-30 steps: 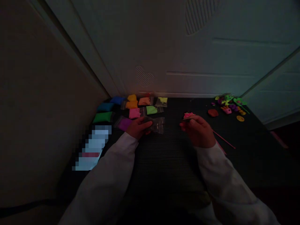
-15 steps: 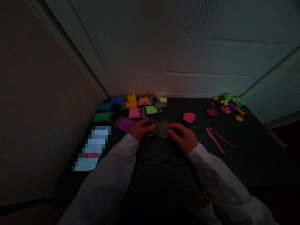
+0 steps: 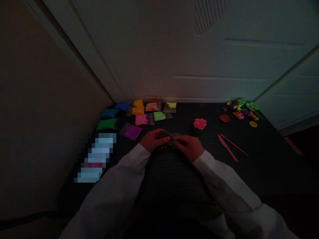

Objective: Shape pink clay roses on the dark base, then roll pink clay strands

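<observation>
Between my hands is a small clear plastic bag (image 3: 171, 138) with something dark in it; my fingers cover much of it. My left hand (image 3: 154, 139) is closed on its left end. The fingers of my right hand (image 3: 189, 145) pinch its right end, close to the left fingertips. Just left of my left hand lies a clear bag of purple clay (image 3: 133, 131). A pink flower-like piece (image 3: 200, 123) stands on the dark table beyond my right hand.
Bags of coloured clay, such as the green bag (image 3: 107, 124), line the back left. A blurred-out phone-like screen (image 3: 97, 157) lies left. Right are a pink knife tool (image 3: 228, 147), a thin pink stick (image 3: 234, 144), a reddish lump (image 3: 224, 118) and small clay figures (image 3: 245, 111).
My right hand has moved left, closer to my left hand, and the bag between them looks bunched up. My left hand has shifted slightly away from the purple bag.
</observation>
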A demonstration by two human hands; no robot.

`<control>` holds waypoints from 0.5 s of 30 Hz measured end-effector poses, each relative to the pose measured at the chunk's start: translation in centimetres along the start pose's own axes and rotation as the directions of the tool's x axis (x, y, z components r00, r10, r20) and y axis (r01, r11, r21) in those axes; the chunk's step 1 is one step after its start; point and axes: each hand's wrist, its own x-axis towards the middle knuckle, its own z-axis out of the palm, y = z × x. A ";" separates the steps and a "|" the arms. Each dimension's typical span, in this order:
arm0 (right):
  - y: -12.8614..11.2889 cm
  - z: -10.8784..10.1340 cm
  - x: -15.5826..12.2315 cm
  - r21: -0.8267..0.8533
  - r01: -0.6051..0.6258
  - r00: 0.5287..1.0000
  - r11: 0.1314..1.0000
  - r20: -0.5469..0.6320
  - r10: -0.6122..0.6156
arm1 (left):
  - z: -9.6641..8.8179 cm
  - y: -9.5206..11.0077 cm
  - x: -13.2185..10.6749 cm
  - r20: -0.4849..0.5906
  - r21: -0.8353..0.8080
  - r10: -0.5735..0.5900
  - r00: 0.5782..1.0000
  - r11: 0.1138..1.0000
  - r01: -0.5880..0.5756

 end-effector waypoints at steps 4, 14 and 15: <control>0.0 -0.9 0.1 0.231 -0.103 0.992 0.967 -0.044 0.116 | -0.5 0.2 0.1 -0.057 -0.072 -0.026 0.998 0.997 0.022; -0.5 -2.5 0.1 0.894 -0.365 0.905 0.261 0.276 0.323 | -2.7 1.6 0.5 -0.414 -0.475 -0.011 0.910 0.856 -0.206; -0.7 -2.3 0.1 0.881 -0.411 0.892 0.233 0.335 0.305 | -2.7 1.6 0.4 -0.404 -0.487 -0.011 0.915 0.849 -0.205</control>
